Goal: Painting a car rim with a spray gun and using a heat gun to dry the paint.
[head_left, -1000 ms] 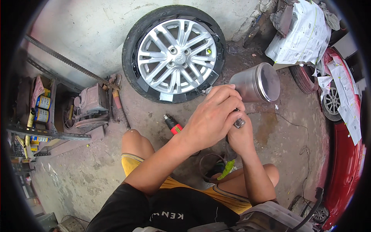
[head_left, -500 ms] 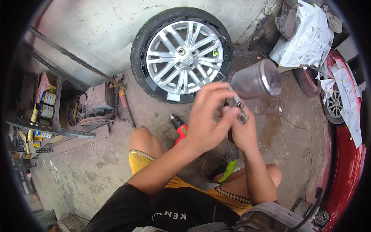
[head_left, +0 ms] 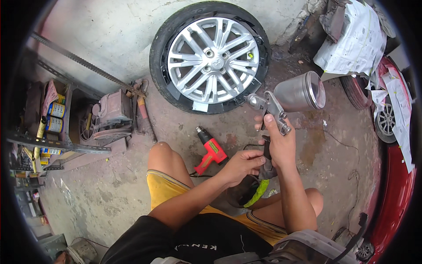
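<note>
My right hand point(head_left: 282, 143) is wrapped round a metal spray gun point(head_left: 273, 108), thumb on its upper body. The gun is tilted, its silver nozzle toward the wheel and its grey cup point(head_left: 295, 92) out to the right. Close below, my left hand point(head_left: 246, 166) pinches with thumb and fingers at the dark lower end of the gun's handle; the exact part gripped is partly hidden. Against the wall ahead leans a tyre with a silver alloy wheel point(head_left: 217, 64), dark masking pieces around its rim. A red heat gun point(head_left: 212, 154) lies on the floor left of my hands.
At left stands a metal shelf point(head_left: 66, 147) with several cans point(head_left: 55, 124), beside a dusty machine point(head_left: 115, 112) and a hammer point(head_left: 143, 110). At right are paper sheets point(head_left: 351, 44), a red car panel point(head_left: 395, 189) and a thin cable point(head_left: 338, 141). A bright green strip point(head_left: 259, 193) hangs between my knees.
My left hand has come down from the gun's top to the handle's lower end. The spray gun is now unobstructed at its nozzle, and the heat gun shows fully.
</note>
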The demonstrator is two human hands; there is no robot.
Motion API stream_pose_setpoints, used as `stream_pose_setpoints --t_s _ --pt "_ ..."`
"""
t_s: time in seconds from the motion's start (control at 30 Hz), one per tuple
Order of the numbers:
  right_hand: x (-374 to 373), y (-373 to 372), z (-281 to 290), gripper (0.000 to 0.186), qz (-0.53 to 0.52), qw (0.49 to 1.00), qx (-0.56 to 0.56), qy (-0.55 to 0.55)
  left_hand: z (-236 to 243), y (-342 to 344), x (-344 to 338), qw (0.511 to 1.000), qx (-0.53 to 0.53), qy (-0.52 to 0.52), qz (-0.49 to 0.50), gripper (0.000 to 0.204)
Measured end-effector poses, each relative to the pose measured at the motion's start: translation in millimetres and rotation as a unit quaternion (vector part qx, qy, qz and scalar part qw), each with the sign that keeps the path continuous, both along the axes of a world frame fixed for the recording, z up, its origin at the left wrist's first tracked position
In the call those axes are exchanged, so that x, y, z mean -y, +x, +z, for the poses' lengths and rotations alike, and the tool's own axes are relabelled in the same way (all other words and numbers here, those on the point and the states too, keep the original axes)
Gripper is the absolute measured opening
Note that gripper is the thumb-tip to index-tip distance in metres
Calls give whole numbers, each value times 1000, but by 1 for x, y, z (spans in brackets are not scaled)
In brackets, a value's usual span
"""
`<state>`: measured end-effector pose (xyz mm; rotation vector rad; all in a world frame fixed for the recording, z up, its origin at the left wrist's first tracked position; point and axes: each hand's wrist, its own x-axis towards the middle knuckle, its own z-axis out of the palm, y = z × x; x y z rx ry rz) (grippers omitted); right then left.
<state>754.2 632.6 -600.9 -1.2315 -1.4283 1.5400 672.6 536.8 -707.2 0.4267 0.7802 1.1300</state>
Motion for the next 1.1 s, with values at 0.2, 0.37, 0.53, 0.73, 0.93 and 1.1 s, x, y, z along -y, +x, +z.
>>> stream_pose_setpoints --t_s 0.2,0.37,0.53,0.73,0.93,1.1 --pt "-1 -15 -8 55 27 999 13 34 -13 -21 -6 1000 10 -28 -11 28" --pt "-9 -30 -20 55 17 989 25 143 -13 -30 -8 1000 12 0 10 32" --pt "-2 -37 -15 57 157 987 12 42 -24 -23 15 996 47 13 68 33" --pt "-10 -48 -21 56 114 989 34 90 -94 -55 10 951 -287 -50 102 38" --pt "-13 -53 -20 55 222 970 71 62 -247 -49 45 670 -665 -289 -162 68" --pt "-17 -49 -15 56 210 976 55 -15 -265 -45 46 682 -661 -290 -119 78"
